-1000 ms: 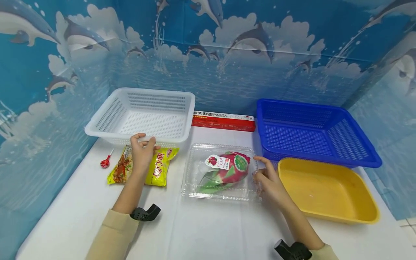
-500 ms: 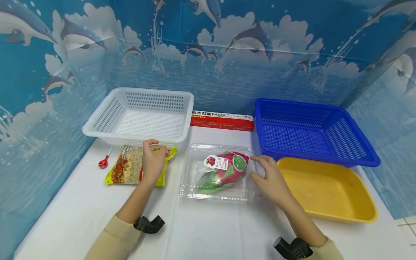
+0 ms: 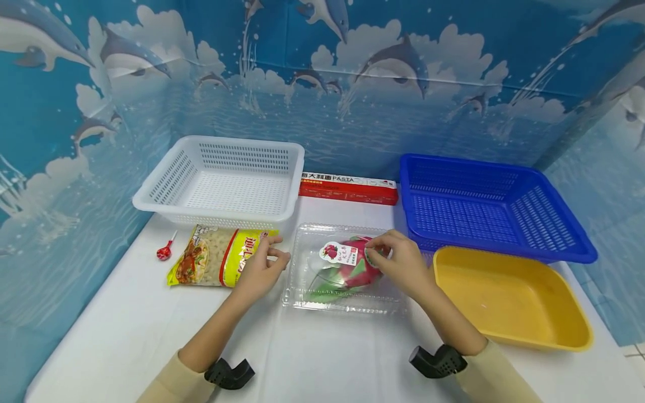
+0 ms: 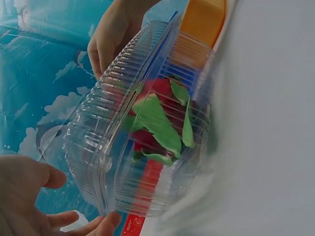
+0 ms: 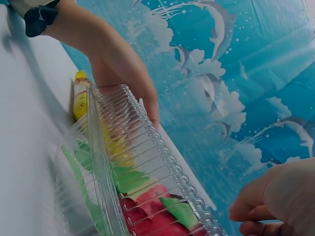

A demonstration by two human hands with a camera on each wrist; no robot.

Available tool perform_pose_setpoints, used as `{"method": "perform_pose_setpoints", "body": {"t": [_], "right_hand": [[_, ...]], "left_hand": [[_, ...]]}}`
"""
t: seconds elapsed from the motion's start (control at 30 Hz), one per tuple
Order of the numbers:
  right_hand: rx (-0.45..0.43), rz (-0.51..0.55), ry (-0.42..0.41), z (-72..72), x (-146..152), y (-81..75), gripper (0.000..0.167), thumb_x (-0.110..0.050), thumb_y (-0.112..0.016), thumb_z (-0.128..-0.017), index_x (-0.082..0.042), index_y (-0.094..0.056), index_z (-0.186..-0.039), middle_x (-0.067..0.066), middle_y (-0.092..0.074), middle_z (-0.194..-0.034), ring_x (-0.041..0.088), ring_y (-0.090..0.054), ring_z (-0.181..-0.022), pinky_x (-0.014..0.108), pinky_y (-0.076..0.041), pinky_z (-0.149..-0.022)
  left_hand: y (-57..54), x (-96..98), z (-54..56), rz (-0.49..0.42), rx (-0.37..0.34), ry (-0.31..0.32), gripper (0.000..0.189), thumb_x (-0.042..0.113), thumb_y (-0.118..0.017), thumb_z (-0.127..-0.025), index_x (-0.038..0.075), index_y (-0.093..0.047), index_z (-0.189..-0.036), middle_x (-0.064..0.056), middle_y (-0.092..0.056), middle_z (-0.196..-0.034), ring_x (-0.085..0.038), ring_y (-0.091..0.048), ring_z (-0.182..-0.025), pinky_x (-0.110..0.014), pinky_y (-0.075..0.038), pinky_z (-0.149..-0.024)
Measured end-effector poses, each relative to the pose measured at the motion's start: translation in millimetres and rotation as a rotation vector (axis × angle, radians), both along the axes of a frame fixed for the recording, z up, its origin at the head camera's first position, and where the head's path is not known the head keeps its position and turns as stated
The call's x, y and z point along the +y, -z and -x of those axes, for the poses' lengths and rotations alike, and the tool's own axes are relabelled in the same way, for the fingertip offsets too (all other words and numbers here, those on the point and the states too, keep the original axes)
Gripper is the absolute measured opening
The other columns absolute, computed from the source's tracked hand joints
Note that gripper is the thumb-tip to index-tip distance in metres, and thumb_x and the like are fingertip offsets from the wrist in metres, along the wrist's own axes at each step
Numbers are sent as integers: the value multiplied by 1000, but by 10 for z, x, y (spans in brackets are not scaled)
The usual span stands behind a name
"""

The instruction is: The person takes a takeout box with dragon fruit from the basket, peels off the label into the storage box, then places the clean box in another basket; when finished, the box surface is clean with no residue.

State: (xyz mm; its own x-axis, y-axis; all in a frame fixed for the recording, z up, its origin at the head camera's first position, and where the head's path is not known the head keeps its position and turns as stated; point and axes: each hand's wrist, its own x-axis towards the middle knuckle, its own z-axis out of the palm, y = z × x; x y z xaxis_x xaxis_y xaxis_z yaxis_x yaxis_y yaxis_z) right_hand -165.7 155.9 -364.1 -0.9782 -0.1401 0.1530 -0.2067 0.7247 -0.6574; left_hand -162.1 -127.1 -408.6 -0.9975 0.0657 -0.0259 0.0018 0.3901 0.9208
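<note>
The clear box (image 3: pixel 342 305) sits between 2 hands, its lid apparently there to contain the pink fruit (image 3: pixel 359 274). Left hand (image 3: pixel 261 272), thumb and fingers spread, sits beside the left edge, well placed to steady it; contact, can't tell. Right hand (image 3: pixel 405 267), loosely bent, apparently holding nothing, hovers above the right side.

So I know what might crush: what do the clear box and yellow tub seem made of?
Clear box: glossy plastic, probably thin, judging by its transparency, ribbed walls and bright glints. Yellow tub: likely moulded plastic, opaque with a soft sheen, from its smooth, seamless-looking sides and rounded corners.
</note>
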Motion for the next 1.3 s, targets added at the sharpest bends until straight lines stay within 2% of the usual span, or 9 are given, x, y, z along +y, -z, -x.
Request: {"method": "perform_pose_setpoints", "body": {"t": [0.23,0.43,0.57,0.83,1.13,1.3], "right_hand": [[-43,-21,5,103,-95,31,16,-15,-71,-89,-2,-75,-97,8,-66,-94,24,-56,-86,37,-53,-78],[-43,-29,19,128,-154,35,13,-14,-72,-87,-2,-74,-91,7,-64,-87,23,-55,-81,34,-50,-73],[-67,-25,29,129,-186,24,12,-15,-72,-86,-3,-72,-87,6,-61,-83,22,-54,-79,31,-47,-68],[-104,12,92,119,-269,-7,10,-12,-70,-83,-2,-70,-80,5,-62,-74,22,-53,-75,28,-45,-59],[-113,8,84,128,-307,-12,10,-13,-72,-82,-4,-70,-78,4,-60,-72,20,-52,-72,30,-43,-60],[-126,59,89,125,-339,-5,9,-12,-72,-81,-3,-70,-80,5,-62,-73,20,-53,-72,28,-45,-57]], "left_hand": [[64,11,-18,-50,-38,58,49,21,-61,-96,10,-45,-141,-11,-63,-102,-25,-67,-83,-32,-51,-72],[86,35,-46,-77,-58,99,55,22,-66,-93,17,-44,-143,-12,-63,-103,-23,-65,-75,-32,-53,-66],[124,39,-68,-94,-31,99,54,22,-66,-94,18,-46,-143,-12,-62,-102,-21,-61,-67,-30,-52,-58],[196,32,-88,-95,20,124,57,23,-64,-95,28,-42,-146,-10,-60,-98,-19,-58,-59,-30,-54,-57],[231,29,-77,-96,61,157,55,21,-64,-95,28,-43,-146,-10,-60,-96,-18,-54,-56,-27,-52,-54],[221,28,-81,-92,68,163,54,22,-63,-96,28,-43,-146,-9,-60,-96,-17,-54,-55,-27,-51,-54]]}}
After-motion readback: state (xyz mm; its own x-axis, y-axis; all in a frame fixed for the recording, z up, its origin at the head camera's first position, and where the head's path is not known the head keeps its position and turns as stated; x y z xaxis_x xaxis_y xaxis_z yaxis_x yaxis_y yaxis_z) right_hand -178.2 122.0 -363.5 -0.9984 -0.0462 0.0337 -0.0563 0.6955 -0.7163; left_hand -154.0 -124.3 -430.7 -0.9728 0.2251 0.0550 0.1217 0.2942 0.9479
